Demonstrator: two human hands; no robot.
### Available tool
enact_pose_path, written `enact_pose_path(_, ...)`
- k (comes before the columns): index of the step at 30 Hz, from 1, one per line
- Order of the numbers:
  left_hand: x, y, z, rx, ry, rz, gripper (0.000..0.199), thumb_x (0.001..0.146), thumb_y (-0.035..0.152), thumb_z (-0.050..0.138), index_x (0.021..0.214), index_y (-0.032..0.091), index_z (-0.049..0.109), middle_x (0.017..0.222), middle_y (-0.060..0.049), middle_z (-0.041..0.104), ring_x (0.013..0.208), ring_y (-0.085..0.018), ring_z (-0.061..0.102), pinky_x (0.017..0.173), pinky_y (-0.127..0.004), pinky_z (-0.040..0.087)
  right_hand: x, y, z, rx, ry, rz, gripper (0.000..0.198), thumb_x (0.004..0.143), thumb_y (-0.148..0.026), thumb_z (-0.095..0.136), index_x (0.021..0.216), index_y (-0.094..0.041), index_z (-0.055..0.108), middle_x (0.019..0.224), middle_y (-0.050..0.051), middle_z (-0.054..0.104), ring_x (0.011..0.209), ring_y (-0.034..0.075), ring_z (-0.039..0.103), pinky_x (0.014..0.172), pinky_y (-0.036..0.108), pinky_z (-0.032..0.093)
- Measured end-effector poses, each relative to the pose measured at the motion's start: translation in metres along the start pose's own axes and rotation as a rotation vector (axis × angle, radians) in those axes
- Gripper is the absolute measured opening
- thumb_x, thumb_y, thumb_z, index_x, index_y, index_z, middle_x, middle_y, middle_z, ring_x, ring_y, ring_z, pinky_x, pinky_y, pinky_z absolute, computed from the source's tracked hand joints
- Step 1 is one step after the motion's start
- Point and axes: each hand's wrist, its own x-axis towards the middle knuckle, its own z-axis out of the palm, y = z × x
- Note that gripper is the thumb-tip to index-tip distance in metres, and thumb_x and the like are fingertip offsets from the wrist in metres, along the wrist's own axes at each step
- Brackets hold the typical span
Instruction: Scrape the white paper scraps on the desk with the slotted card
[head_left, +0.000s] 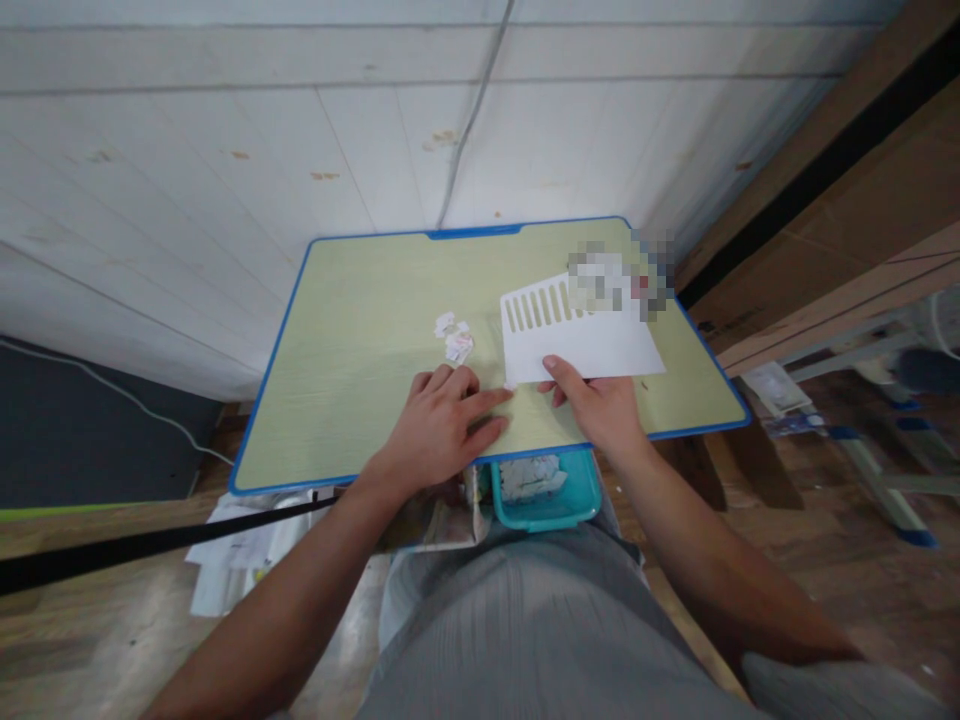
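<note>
A white paper sheet (592, 350) with a row of long slots cut along its far side lies tilted over the right part of the small table. My right hand (604, 405) grips its near edge, thumb on top and fingers underneath. Beside the sheet's near left corner, my left hand (446, 425) rests on the tabletop, index finger stretched out and thumb apart from it. A tiny white scrap (511, 386) is at that index fingertip. Just beyond the left hand sits a small heap of torn paper scraps (458, 343).
The yellowish table (345, 330) has a raised blue rim. Below its near edge is a teal plastic basket (551, 518) holding greyish-white paper-like pieces. A blurred-out patch covers the table's far right corner. Cardboard boxes (840, 190) stand right; a black strap (187, 545) crosses at lower left.
</note>
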Motion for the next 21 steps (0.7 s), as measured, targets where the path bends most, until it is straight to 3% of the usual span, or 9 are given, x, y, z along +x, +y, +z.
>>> enact_pose_path(6, 0.000, 0.000, 0.001, 0.002, 0.001, -0.022, 0.041, 0.121, 0.052, 0.069, 0.154, 0.034, 0.086, 0.118, -0.010, 0.070, 0.114, -0.033, 0.062, 0.107, -0.054, 0.049, 0.002, 0.002, 0.007, 0.050, 0.054, -0.002, 0.057, 0.091, -0.080, 0.085, 0.089, -0.024, 0.075, 0.072, 0.006, 0.081, 0.053, 0.020, 0.068, 0.054, 0.034, 0.061)
enact_pose_path(11, 0.001, 0.001, 0.000, 0.005, -0.011, -0.041, 0.040, 0.121, 0.051, 0.070, 0.153, 0.035, 0.087, 0.118, -0.010, 0.070, 0.116, -0.034, 0.063, 0.109, -0.054, 0.049, -0.001, 0.002, 0.002, 0.056, 0.078, -0.002, 0.049, 0.091, -0.072, 0.087, 0.083, -0.026, 0.071, 0.065, 0.004, 0.077, 0.051, 0.022, 0.068, 0.053, 0.036, 0.062)
enact_pose_path(21, 0.002, 0.000, 0.000, -0.011, -0.002, -0.031, 0.037, 0.118, 0.048, 0.074, 0.149, 0.034, 0.089, 0.118, -0.010, 0.071, 0.115, -0.034, 0.063, 0.106, -0.053, 0.048, 0.004, 0.001, 0.014, 0.029, 0.026, 0.007, 0.046, 0.092, -0.068, 0.086, 0.089, -0.024, 0.072, 0.070, 0.006, 0.079, 0.050, 0.019, 0.065, 0.050, 0.033, 0.057)
